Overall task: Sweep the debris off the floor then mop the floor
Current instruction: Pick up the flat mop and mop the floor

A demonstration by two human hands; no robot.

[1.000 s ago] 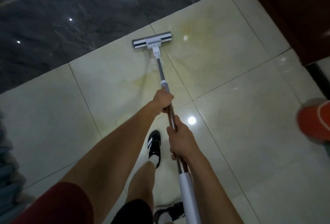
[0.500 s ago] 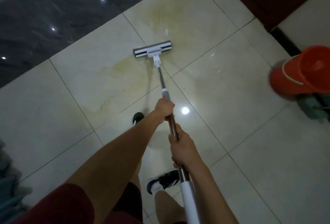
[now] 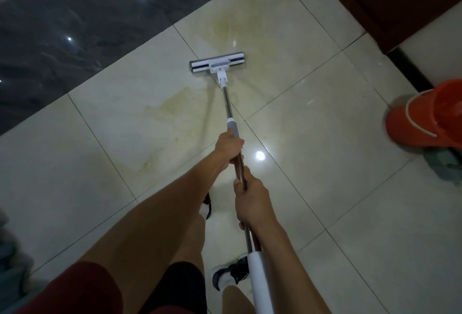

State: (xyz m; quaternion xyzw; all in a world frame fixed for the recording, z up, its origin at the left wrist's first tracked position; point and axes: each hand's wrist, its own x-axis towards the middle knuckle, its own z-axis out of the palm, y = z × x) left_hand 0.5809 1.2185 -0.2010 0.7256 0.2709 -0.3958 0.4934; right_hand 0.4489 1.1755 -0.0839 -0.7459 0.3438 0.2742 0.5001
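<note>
Glossy cream tiles [image 3: 325, 126]; left hand [image 3: 228, 145] and right hand [image 3: 251, 200] fingers wrap the steel mop pole [image 3: 228, 103].

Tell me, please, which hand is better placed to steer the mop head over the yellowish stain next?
Probably the left hand: it grips the mop handle lower down, closer to the mop head and on the side of the yellowish stain. The right hand holds higher up, suiting it to push.

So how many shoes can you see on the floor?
2: one black-and-white shoe near the bottom beside the mop handle, another shoe mostly hidden behind the left forearm.
</note>
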